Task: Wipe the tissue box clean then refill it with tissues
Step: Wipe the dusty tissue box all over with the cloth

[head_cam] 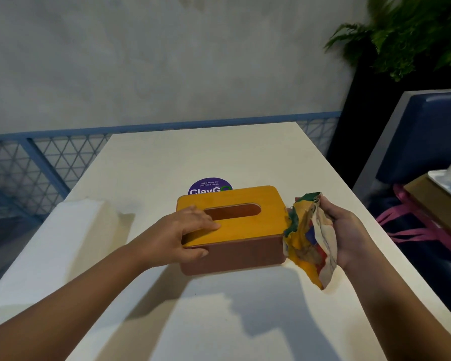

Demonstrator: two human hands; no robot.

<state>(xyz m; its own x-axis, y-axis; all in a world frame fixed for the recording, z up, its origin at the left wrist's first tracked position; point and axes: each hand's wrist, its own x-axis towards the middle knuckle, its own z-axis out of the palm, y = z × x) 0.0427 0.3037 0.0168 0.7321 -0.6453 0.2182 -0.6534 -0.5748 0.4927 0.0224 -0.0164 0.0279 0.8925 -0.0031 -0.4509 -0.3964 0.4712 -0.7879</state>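
Wooden tissue box (245,226) — yellow slotted lid, brown sides — clasped by left hand (184,237); right hand (348,231) clutches cloth (310,238).

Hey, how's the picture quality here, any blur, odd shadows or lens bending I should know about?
Head view: the fern at top right is smeared with blur, while the tissue box and cloth look fairly sharp. Head view: soft-edged shadows fall toward the camera across the white table, no glare. Head view: the wide lens bends the blue railing.
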